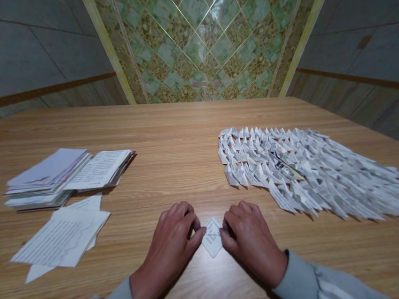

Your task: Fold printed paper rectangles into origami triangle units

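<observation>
A small folded paper (213, 244), diamond-shaped with printed text and a crease across its middle, is between my two hands near the front of the table. My left hand (174, 234) pinches its left corner between thumb and curled fingers. At the right corner, my right hand (248, 236) grips it the same way. Both hands rest low over the wood, and the fingertips partly cover the paper's side corners. To the right stand many folded paper boats (292, 164) in close rows, made from printed sheets.
Stacked paper sheets (49, 166) lie at the left, with a printed pile (99, 169) leaning against them. Several loose printed sheets (63, 235) overlap nearer to me. The wooden table (169, 129) reaches back toward a green tiled wall (197, 51).
</observation>
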The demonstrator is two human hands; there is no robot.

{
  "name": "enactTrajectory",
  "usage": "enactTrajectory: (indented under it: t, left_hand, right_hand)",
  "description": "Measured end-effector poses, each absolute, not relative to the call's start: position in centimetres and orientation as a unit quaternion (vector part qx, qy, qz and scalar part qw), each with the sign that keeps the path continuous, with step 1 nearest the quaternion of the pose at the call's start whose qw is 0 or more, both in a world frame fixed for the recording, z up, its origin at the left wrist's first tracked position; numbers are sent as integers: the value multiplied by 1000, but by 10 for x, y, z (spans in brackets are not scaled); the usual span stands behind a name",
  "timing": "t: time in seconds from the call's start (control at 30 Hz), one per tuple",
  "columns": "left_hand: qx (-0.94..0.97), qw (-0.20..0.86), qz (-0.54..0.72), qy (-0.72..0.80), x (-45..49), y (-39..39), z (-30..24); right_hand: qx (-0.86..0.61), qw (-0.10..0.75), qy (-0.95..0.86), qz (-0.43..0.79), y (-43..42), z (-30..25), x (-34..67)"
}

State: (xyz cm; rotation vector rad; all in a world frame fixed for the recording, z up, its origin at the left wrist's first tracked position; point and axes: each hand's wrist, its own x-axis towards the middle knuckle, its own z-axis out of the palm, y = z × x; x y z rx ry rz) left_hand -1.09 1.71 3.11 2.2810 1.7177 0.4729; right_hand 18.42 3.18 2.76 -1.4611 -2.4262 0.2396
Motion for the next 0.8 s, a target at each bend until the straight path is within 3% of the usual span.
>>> enactTrajectory:
  t: [0.23, 0.5, 0.8]
  left_hand:
    - [775, 118, 153, 601, -11, 15, 32]
    - [768, 110, 158, 611, -8, 16, 30]
    - [785, 168, 218, 555, -12, 12, 21]
  right_hand:
    - [-500, 160, -847, 84, 33, 26, 185]
    - [-347, 204, -915, 23, 32, 21, 185]
    - [-394, 192, -896, 75, 30, 25, 186]
